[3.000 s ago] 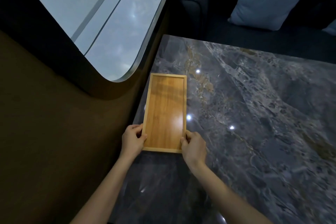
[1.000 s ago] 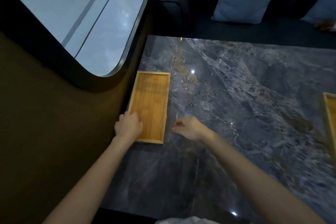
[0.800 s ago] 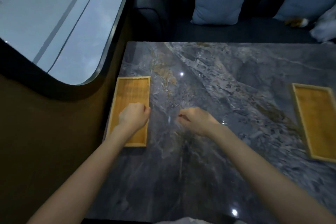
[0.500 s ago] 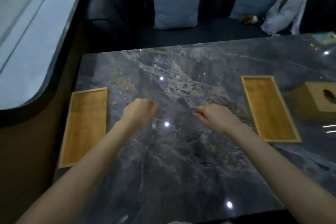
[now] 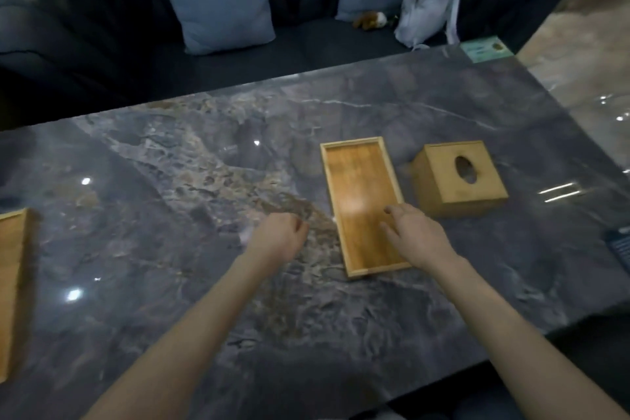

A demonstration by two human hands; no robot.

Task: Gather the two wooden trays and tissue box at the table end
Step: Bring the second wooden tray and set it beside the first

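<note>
Beyond the tissue box [image 5: 443, 182] lies a green card [image 5: 485, 48], print illegibly blurred.

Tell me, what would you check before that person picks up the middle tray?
1. Left hand free: ok, fingers curled, holding nothing.
2. Right hand gripping the middle tray: cannot tell; it is over the near right corner with fingers relaxed, and contact is unclear.
3. Nothing lying in the middle tray: ok.
4. Tissue box apart from that tray: ok, a gap shows between them.
5. Other tray at the table end: cannot tell; it is cut off at the picture's left edge.
</note>
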